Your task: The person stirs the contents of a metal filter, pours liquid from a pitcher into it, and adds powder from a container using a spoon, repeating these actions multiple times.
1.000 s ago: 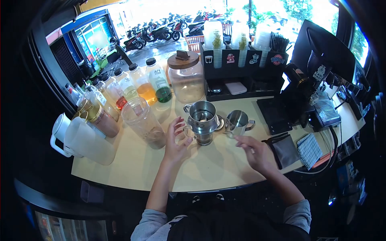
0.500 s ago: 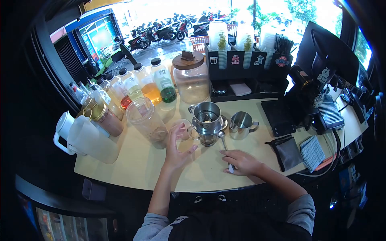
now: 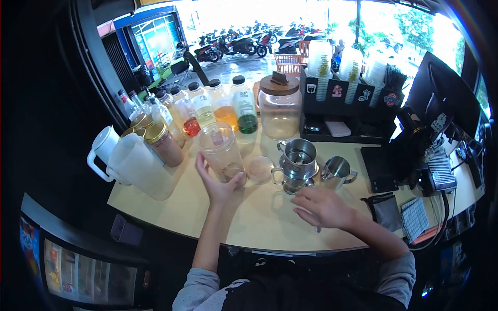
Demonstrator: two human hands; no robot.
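My left hand [image 3: 220, 187] is around the lower part of the clear container [image 3: 223, 149], fingers on its left side and thumb at its right — opened about as wide as its body. I cannot tell how firmly they press. The container stands on the desk [image 3: 264, 223] with its long axis upright, directly ahead of this left hand, which is much nearer to it than the right hand [image 3: 327, 206]. That one hangs half curled before the metal cup [image 3: 300, 154]; a thin metal end [image 3: 317, 229] shows beneath it, but its grip I cannot tell. A round clear disc [image 3: 260, 170] lies just beside the container, bottles [image 3: 244, 106] stand behind — and the pale desk is bare toward me.
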